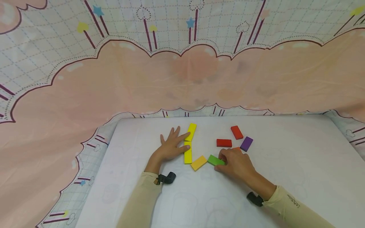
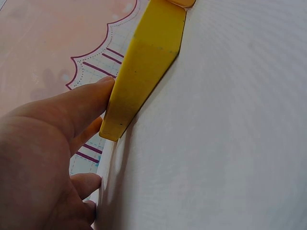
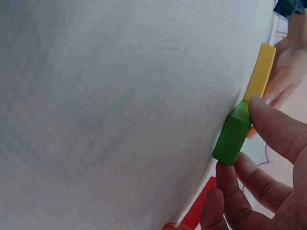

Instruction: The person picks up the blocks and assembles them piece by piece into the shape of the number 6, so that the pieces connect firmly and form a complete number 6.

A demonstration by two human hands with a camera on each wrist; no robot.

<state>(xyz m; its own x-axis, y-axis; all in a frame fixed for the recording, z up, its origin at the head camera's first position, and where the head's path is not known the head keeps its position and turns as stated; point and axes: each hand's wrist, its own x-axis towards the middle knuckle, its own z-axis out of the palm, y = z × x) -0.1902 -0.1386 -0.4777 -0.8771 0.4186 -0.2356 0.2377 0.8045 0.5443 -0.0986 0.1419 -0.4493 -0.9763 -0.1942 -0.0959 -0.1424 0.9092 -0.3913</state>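
Note:
Two yellow blocks, an upper one [image 1: 192,127] and a lower one [image 1: 188,156], lie end to end on the white table. My left hand [image 1: 169,148] rests beside them with fingers spread, index finger reaching over the upper block and thumb at the lower. In the left wrist view the thumb touches the yellow block's [image 2: 146,57] side. An amber block [image 1: 198,163] slants from the lower yellow one towards a green block [image 1: 214,160]. My right hand [image 1: 238,165] pinches that green block between thumb and fingers; its left end meets the amber block, as the right wrist view shows.
Past the right hand lie a level red block [image 1: 224,143], a tilted red block [image 1: 237,132] and a purple block [image 1: 246,144]. An orange block [image 1: 236,148] is partly hidden by the right hand. Patterned cloth [image 1: 142,82] hangs behind the table [image 1: 285,152].

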